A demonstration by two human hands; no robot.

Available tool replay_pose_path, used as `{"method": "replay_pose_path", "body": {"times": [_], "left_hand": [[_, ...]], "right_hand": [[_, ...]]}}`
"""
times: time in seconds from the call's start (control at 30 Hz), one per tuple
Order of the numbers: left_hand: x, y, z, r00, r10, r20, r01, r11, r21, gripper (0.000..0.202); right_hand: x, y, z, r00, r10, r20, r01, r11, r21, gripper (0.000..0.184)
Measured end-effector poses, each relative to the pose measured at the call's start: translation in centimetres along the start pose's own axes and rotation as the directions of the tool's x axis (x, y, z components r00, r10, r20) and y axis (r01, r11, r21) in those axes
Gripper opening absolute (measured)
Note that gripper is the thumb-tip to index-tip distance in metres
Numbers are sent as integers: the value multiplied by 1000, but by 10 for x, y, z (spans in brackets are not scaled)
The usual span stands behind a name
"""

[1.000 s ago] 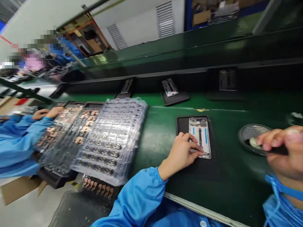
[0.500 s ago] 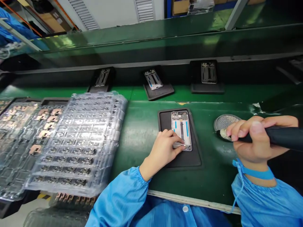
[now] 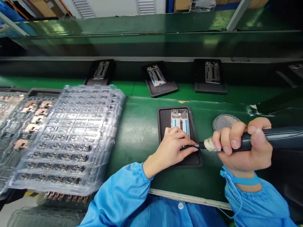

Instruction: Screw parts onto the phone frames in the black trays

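Observation:
A silver phone frame (image 3: 180,117) with blue strips lies in a black padded tray (image 3: 163,116). My left hand (image 3: 171,145) covers its lower end, thumb and fingers closed around that edge. A small dark part shows between them, too hidden to name. In my right hand (image 3: 246,145) is a black electric screwdriver (image 3: 281,138), held almost level with its nose wrapped in whitish material. The screwdriver's tip meets my left fingertips at the phone's lower right. Just beyond my right hand is a round dish (image 3: 224,122) with a dimpled surface.
Stacked clear plastic trays (image 3: 94,123) of small metal parts stand at left, beside more trays with copper-coloured pieces (image 3: 32,127). Along the green line behind, three phone frames (image 3: 156,75) rest in black trays. The bench's pale front edge (image 3: 180,197) runs before me.
My right hand has brought the screwdriver left, from beside the round dish to my left fingertips. My left hand has shifted slightly right over the phone's lower end. The view has moved a little.

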State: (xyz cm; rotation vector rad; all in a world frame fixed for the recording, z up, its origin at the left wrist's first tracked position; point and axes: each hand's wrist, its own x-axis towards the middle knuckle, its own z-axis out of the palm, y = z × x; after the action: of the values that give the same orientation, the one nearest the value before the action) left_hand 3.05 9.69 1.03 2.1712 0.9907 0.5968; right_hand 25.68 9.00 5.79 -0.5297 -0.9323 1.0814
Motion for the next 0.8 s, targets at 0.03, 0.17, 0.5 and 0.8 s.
{"method": "replay_pose_path", "body": {"times": [0.03,0.17,0.5,0.8], "left_hand": [[-1,-2,2,1000,10,-10,-10,1000,4,29],[-7,-11,7,996,56,-72,-54,998,20,29],[-8,-15,10,992,70,-102,-69,997,17,35],[-7,-9,5,999,11,-46,-11,1000,-2,40]], "right_hand": [[-1,0,1,1000,2,10,-2,1000,0,13],[-6,-4,4,1000,1,28,-1,1000,-11,14],[-17,-10,13,997,26,70,-24,999,-21,9],[-15,-6,12,991,-10,131,14,999,-32,2]]}}
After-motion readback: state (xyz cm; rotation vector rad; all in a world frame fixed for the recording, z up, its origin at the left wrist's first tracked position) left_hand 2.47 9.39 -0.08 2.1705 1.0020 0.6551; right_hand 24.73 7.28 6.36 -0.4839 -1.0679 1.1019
